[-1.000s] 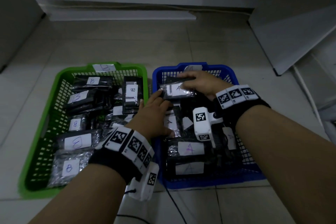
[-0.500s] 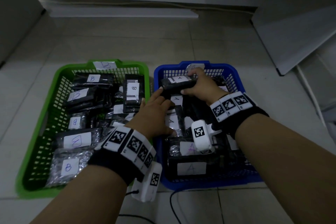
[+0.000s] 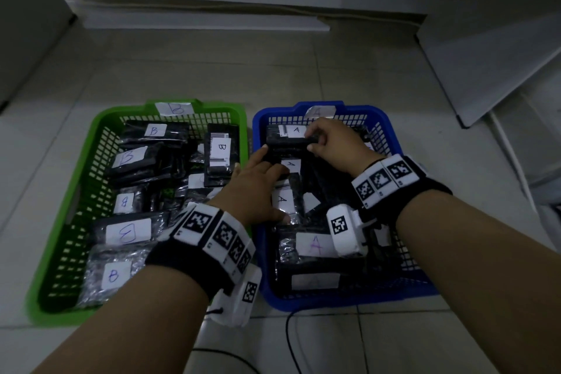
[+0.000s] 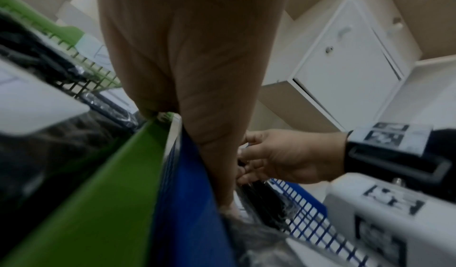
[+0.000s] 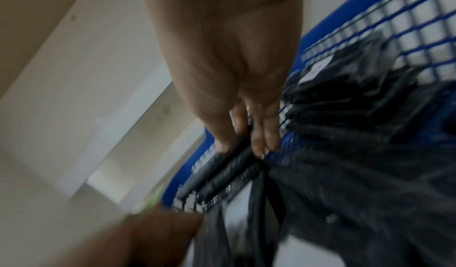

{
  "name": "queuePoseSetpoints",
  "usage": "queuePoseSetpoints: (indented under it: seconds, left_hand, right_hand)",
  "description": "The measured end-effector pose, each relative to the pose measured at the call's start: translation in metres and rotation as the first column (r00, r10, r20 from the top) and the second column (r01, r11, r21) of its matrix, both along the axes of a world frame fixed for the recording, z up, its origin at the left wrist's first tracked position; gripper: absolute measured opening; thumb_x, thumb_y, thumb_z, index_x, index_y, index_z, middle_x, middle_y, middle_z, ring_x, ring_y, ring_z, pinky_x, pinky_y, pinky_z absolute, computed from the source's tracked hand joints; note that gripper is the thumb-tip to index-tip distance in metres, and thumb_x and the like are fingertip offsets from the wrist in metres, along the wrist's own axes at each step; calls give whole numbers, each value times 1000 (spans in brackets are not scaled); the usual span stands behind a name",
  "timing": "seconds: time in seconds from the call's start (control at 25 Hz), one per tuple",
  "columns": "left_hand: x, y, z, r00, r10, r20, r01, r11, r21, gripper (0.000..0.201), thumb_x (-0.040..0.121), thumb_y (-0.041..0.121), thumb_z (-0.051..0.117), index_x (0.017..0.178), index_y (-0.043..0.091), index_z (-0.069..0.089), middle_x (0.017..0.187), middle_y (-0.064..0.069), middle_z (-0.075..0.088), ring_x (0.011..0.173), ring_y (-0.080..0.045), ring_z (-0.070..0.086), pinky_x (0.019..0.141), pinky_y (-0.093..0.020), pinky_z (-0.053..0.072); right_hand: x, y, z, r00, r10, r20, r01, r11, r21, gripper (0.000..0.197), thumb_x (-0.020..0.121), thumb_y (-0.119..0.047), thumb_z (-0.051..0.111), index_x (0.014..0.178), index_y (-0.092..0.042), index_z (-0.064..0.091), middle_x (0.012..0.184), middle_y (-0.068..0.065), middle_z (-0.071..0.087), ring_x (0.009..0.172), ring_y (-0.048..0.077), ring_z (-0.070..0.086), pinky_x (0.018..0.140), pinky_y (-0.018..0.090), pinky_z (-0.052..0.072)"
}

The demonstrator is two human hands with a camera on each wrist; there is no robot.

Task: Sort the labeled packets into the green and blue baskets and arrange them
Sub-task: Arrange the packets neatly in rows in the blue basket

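Packet (image 3: 288, 146) marked A stands on edge at 12 o'clock in the blue basket (image 3: 391, 143); right hand (image 3: 337, 146) pinches it, left hand (image 3: 255, 188) touches its end with straight fingers. Green basket (image 3: 100, 143) lies at 9 o'clock.

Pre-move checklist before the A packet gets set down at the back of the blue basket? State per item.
1. Held packet gripped: ok, right hand pinches its far end between thumb and fingers.
2. Left hand supporting: ok, straight fingers touch the packet's near end.
3. Right basket: ok, both hands are over the blue basket, tagged A.
4. Held packet's own label: cannot tell, it is edge-on.
5. Neighbours match: ok, the readable labels in the blue basket say A; the green basket shows B.
6. Free slot at the back: cannot tell, the hands cover it.
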State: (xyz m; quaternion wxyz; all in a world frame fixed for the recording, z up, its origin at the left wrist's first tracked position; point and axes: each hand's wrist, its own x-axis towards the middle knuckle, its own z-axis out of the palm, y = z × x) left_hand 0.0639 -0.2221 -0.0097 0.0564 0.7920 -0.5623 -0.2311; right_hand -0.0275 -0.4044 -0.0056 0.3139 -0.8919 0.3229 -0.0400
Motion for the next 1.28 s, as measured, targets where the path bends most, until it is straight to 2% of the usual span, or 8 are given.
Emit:
queuePoseSetpoints:
  seconds: [0.12,0.2,0.36,0.56,0.76,0.92,1.08,1.28]
  left_hand:
    - [2,-2,1,1000,-4,28,4,1000,0,93,68,49,76,143,22,29,151,0,27,145,-18,-4,115,-57,16]
    - [3,-6,2,999,9,42,-8,1000,-14,95,67,45,79,144,21,29,151,-3,27,144,-22,5,114,-53,21]
    - [5,-11,1,998,21,60,-22,1000,10,90,68,43,78,142,23,30,149,-4,32,144,-24,6,114,-52,23]
    - [2,-12,-1,994,6,111,-12,998,56,86,70,47,76,141,25,32,148,-3,35,145,-24,1,116,-47,19]
    - [-1,-9,1,993,21,113,-25,999,30,85,71,46,75,142,24,33,146,-3,38,145,-23,1,117,-45,18]
    - [-2,-9,4,994,25,105,-28,999,29,86,68,45,78,140,23,36,145,-3,39,144,-24,5,116,-45,20]
    - [-2,-8,11,997,68,35,-68,998,-18,78,65,35,83,131,19,44,141,-5,44,141,-25,16,114,-40,25]
    - [1,-8,17,997,69,-19,-70,996,-52,57,69,30,80,117,16,51,126,-9,51,126,-26,35,101,-37,38]
  right_hand:
    - [-18,1,8,989,-143,44,129,965,228,12,87,-9,61,93,-19,64,85,-2,62,90,23,66,76,33,55]
    - [-33,7,10,990,-101,-102,117,978,171,11,85,-10,64,90,-20,63,88,-4,61,96,25,64,75,32,54]
    - [-58,16,4,805,221,-551,-250,968,23,75,70,-22,81,133,-23,41,133,5,42,120,27,47,97,35,44]
    - [-57,17,-2,825,234,-514,-291,956,-31,102,61,-34,86,142,-19,26,135,12,39,123,30,43,100,41,44]
    - [-58,23,11,847,261,-464,-318,947,-49,68,77,-19,68,135,-20,32,106,12,53,92,29,58,78,41,54]
    - [-71,26,21,974,-3,-229,7,1000,15,16,87,-14,55,103,-15,58,89,1,57,77,17,55,61,26,45]
    - [-77,25,40,968,-232,-94,246,951,188,12,86,-15,57,98,-17,57,80,-3,55,63,10,51,44,21,40]
    - [-56,35,41,948,-296,-117,310,782,540,14,89,-6,52,100,-14,51,94,9,59,70,19,56,47,29,47]
